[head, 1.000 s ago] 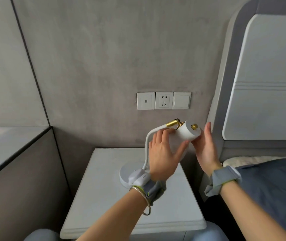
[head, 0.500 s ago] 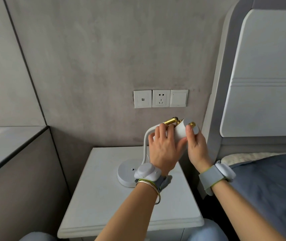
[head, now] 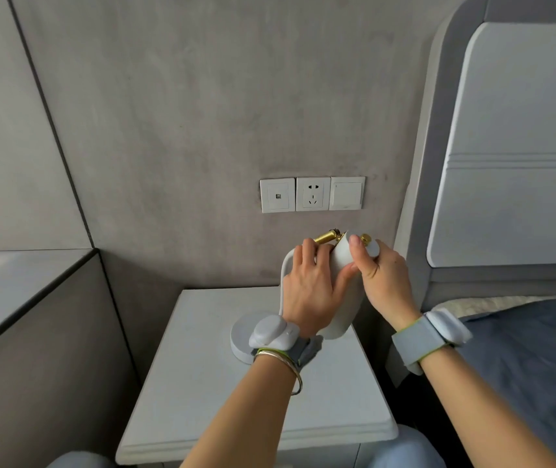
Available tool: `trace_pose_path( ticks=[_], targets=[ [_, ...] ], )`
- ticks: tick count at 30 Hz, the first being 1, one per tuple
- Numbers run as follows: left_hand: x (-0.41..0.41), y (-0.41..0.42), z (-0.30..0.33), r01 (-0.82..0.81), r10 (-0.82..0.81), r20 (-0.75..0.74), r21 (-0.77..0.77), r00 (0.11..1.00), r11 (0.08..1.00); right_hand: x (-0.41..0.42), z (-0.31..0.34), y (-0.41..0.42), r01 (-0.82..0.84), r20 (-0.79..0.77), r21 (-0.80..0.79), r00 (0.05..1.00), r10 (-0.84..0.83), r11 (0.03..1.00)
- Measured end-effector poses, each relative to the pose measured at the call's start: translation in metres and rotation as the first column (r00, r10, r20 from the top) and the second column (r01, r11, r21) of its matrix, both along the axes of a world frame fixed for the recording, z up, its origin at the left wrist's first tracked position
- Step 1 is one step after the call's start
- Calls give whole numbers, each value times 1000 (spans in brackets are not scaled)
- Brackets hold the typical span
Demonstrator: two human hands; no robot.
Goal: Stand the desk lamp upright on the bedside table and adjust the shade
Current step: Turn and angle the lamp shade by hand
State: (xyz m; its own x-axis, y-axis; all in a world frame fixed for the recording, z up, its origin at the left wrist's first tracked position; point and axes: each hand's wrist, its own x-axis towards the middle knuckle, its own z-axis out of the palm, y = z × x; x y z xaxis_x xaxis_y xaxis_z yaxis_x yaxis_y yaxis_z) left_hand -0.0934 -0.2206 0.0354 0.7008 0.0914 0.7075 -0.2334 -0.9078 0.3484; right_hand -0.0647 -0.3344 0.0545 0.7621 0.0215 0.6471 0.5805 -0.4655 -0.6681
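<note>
Lamp shade point(head: 344, 298) now tipped down, open end facing the desk point(head: 202, 383), closed cap with brass knob point(head: 366, 237) on top; a second ago sat more level, cap toward the bed point(head: 523, 349). Both hands closed in since then: right went from open-palm hover to a wrapped hold.

Left grip point(head: 310, 292): fingers spread and curled over near side of shade, fingertips up by the brass joint point(head: 325, 236), in contact. Right grip point(head: 383, 282): closed round the shade's top end, thumb on the cap next to the knob.

Lamp standing upright, round base point(head: 241, 339) flat on desk, just below and left of left wrist, partly hidden by the wrist strap. White neck point(head: 285, 268) rising from base, curving over to joint right at left fingertips.

Reads as: upright step done, shade adjustment in progress. Likely remaining: settle final angle, let go. Base unsupported by either grip, so hard push on shade could tip or slide it.

Wall sockets point(head: 312, 194) above the grips, bed to right of right grip.
</note>
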Motion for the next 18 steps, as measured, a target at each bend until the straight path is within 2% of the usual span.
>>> trace_pose_path(
  ticks=[8, 18],
  targets=[
    [-5, 3, 11, 37, -44, -61, -104, 997, 994, -2, 26, -1, 45, -43, -159, 998, -53, 986],
    [-6, 11, 35, 53, -136, -266, -297, 954, 953, 4, 63, 9, 100, -282, -327, 939, -198, 940]
  ],
)
